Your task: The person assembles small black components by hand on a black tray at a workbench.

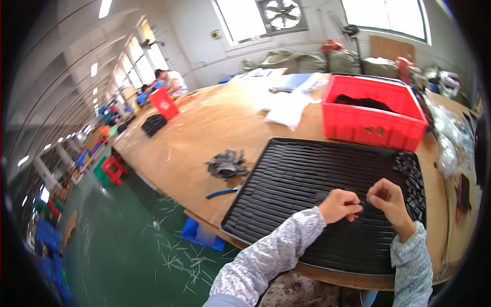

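Both my hands are above a large black ribbed tray [307, 169] on the wooden table. My left hand [341, 205] has its fingers pinched together, with a small, thin dark bit showing at the fingertips; its kind is too small to tell. Close beside it, my right hand [387, 197] is also curled into a pinch, and what sits between its fingers cannot be made out. The fingertips of the two hands face each other, a small gap apart. Small black pieces [409, 179] lie heaped along the tray's right side.
Behind the tray stands a red crate [373, 123] with black material inside. A white plastic bag [286, 110], a bundle of grey gloves or cloth [226, 163] and blue-handled pliers [222, 193] lie on the table. Clear plastic bags [447, 138] are at right. A blue bin [202, 234] sits below the table edge.
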Available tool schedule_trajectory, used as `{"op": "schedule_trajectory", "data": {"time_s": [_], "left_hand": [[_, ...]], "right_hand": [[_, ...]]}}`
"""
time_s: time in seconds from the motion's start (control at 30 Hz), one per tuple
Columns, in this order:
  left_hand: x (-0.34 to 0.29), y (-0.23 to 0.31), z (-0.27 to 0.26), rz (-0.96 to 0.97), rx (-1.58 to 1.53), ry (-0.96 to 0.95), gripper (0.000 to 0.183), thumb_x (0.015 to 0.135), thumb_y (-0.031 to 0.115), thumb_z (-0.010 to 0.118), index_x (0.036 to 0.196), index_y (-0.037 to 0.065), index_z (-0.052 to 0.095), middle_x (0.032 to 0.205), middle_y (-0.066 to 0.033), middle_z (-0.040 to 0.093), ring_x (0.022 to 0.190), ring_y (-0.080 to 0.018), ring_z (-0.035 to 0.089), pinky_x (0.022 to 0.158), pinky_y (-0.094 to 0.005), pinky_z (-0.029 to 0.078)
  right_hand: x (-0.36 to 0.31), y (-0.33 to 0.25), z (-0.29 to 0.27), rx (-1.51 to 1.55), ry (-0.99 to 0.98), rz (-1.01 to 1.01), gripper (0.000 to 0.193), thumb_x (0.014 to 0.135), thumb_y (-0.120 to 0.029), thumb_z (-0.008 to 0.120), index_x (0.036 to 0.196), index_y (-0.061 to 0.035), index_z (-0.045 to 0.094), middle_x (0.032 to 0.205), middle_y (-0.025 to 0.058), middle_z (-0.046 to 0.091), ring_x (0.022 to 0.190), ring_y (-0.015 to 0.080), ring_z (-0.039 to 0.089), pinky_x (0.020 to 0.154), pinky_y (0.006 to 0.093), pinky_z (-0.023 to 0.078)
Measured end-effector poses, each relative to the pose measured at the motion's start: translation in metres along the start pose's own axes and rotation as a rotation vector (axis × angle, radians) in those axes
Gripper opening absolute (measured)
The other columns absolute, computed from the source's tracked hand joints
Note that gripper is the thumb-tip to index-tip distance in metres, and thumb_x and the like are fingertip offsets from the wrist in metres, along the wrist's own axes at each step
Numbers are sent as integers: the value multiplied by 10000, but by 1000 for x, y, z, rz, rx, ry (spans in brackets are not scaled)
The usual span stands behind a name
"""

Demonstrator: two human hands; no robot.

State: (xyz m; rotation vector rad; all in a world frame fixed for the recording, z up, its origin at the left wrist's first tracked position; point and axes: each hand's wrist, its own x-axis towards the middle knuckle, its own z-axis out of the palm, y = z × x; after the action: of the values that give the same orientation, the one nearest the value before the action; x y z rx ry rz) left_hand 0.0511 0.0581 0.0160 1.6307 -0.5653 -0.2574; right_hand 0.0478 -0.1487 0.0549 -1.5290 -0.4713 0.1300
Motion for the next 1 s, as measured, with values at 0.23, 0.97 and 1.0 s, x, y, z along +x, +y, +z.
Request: {"op": "schedule_trajectory", "data": {"time_s": [0.23, 0.97, 1.0], "left_hand": [[7, -7, -1, 18, -120, 18, 204, 892, 136, 676, 983, -34, 611, 837, -63, 662, 734, -108, 647, 684, -252, 539], [6, -1, 2, -60, -134, -30, 186, 804, 63, 717, 920, -65, 650, 713, -96, 664, 586, -134, 641, 572, -248, 541], [5, -2, 2, -63, -133, -19, 186, 804, 63, 717, 920, -65, 650, 713, -96, 664, 586, -134, 641, 572, -248, 541]], "right_hand": [[-3, -8, 7, 256, 86, 105, 64, 853, -19, 624, 880, -59, 582, 829, -10, 606, 739, 44, 534, 686, 187, 419], [-3, 10, 15, 214, 1, 4, 128, 898, -107, 646, 914, -84, 521, 837, -4, 571, 735, 62, 513, 669, 204, 410], [-3, 11, 16, 218, -9, 6, 128, 898, -107, 646, 914, -84, 521, 837, -4, 571, 735, 62, 513, 669, 204, 410]]}}
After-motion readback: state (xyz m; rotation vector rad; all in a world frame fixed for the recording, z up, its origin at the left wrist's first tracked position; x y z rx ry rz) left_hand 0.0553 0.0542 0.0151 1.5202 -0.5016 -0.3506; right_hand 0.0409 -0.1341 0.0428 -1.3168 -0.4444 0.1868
